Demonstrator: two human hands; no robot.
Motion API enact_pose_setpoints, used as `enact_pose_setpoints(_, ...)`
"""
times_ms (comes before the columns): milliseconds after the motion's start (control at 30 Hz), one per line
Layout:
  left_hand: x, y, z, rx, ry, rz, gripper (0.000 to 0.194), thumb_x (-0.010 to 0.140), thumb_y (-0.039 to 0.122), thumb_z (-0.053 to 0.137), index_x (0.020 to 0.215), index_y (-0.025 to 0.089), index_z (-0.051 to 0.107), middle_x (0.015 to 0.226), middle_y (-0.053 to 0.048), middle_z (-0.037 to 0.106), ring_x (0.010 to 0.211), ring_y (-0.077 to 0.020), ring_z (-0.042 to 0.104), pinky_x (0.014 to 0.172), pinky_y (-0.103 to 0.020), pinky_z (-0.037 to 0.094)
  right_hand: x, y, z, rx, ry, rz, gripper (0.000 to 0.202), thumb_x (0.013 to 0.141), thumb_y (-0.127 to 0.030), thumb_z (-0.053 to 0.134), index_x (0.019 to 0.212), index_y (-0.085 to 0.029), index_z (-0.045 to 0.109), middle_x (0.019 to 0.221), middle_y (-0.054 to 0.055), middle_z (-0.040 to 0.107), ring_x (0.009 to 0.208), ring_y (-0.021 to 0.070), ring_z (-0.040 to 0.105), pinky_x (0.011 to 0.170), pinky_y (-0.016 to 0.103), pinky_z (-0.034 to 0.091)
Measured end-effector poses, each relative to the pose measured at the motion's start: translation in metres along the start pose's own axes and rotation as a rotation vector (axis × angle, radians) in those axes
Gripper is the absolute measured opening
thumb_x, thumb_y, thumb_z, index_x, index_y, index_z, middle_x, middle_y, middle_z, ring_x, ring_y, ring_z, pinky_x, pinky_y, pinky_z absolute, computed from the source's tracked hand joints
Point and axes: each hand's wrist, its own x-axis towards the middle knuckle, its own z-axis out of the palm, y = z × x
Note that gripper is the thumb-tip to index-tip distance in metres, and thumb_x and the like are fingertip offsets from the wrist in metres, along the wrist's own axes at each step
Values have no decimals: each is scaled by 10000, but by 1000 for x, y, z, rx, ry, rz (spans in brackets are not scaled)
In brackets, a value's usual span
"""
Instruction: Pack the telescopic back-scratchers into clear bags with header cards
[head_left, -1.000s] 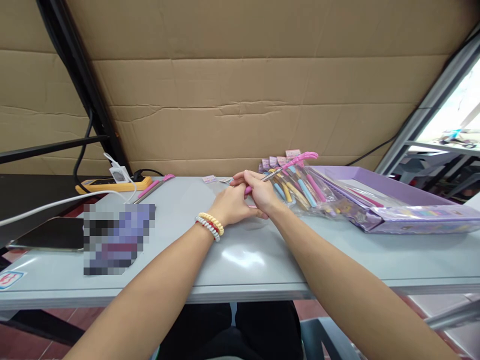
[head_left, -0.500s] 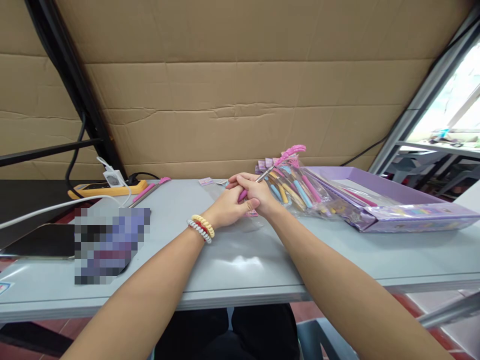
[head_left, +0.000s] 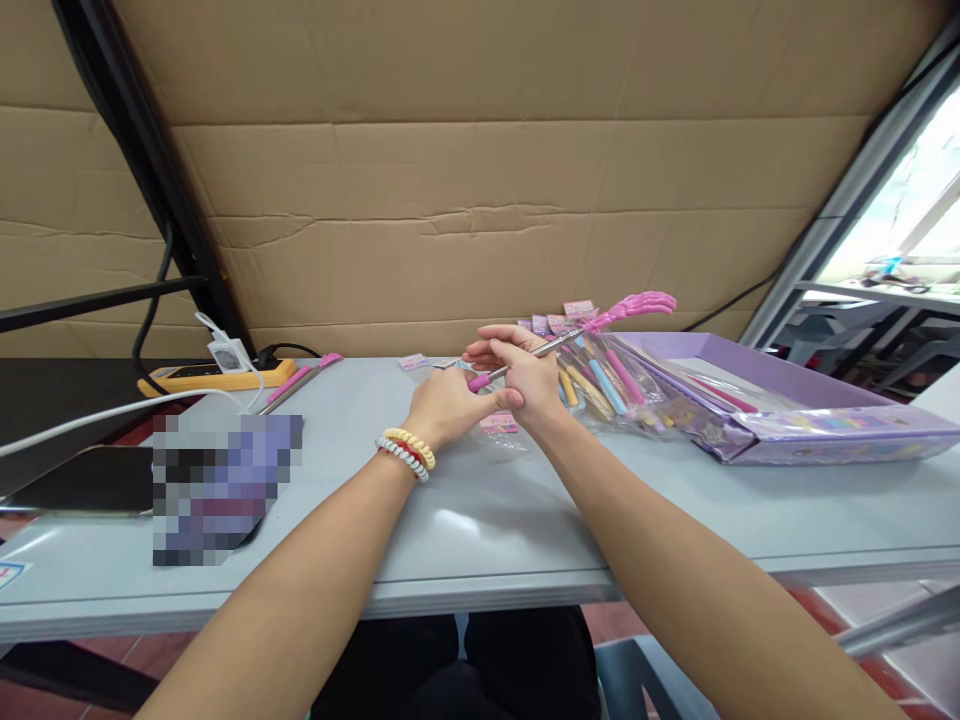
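Observation:
A pink hand-shaped stick (head_left: 555,343) with a metal shaft and a pink handle slants up to the right, its claw end over the bagged sticks. My left hand (head_left: 450,405) is closed on the handle end, its thumb reaching towards my right palm. The shaft crosses my right hand (head_left: 529,375), whose fingers are spread to the left behind it and not wrapped round it. Under the hands lies a clear plastic bag with a pink label (head_left: 499,424). Several bagged sticks (head_left: 607,385) with yellow, blue and pink handles lie just to the right.
A purple box (head_left: 810,432) stands on the grey table (head_left: 487,540) at the right. At the left are another pink stick (head_left: 300,383), a yellow power strip (head_left: 217,376), a white cable, a dark phone-like device (head_left: 82,482) and a blurred purple item (head_left: 232,490). Cardboard (head_left: 480,170) stands behind.
The pink stick now reaches further up and right, with more shaft showing. My right fingers have lifted and spread from around my left hand, and my left hand has shifted slightly left.

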Motion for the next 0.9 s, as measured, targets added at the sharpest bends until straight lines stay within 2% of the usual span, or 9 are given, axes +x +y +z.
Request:
enact_pose_setpoints(67,2,-4,0,24,-6,-14,537,634,711,570,545,208,404,537,9,439,558,-153,464,510,-266,265,0,1,0,-15,22,-25,118,673,-131,524,723,-157,628,623,15,666,581,134,648,576,241,516)
enact_pose_setpoints(200,7,-17,-5,-34,-82,105,544,658,673,566,518,205,325,506,38,329,506,-110,344,500,-264,206,-4,4,2,-35,7,-44,111,658,-144,520,708,-167,616,625,1,657,580,131,637,577,250,520)
enact_pose_setpoints(300,11,-30,-11,-53,-86,155,510,695,635,542,522,201,337,511,46,326,506,-101,316,505,-263,207,-6,8,5,-37,-60,-22,102,643,-164,525,687,-167,616,626,2,652,583,137,635,581,264,525)
enact_pose_setpoints(400,13,-42,-15,26,-57,128,486,708,601,537,515,200,339,497,47,338,502,-104,326,512,-265,219,-7,12,7,-27,-92,-8,102,626,-168,519,672,-164,610,615,3,651,585,140,639,602,269,525)
enact_pose_setpoints(500,16,-54,-18,122,5,49,435,733,556,508,528,205,352,513,34,387,524,-122,375,526,-271,241,-3,10,3,28,-64,12,109,609,-169,506,684,-165,586,585,4,651,559,152,641,594,279,524)
enact_pose_setpoints(600,18,-66,-24,204,94,-130,333,761,509,461,599,221,422,606,-12,516,607,-181,484,555,-291,290,6,2,-10,82,81,19,125,612,-183,486,715,-177,556,509,-13,618,467,160,608,511,282,503)
enact_pose_setpoints(700,21,-73,-30,143,218,-335,228,825,414,368,845,226,497,838,-98,635,771,-273,582,618,-338,376,17,-2,-25,49,200,0,84,674,-240,504,735,-192,536,349,-74,440,317,143,475,382,252,413)
enact_pose_setpoints(800,23,-75,-31,87,294,-418,277,841,262,327,1061,178,473,1042,-179,629,950,-314,595,739,-397,437,23,6,-34,-99,150,75,185,718,-359,593,703,-211,485,322,-114,311,258,94,286,305,219,273)
enact_pose_setpoints(900,25,-77,-27,192,273,-373,316,782,153,409,1076,131,522,1137,-207,590,1071,-314,560,871,-410,436,20,20,-32,-295,43,158,301,694,-426,669,683,-216,454,375,-107,347,301,79,279,324,210,231)
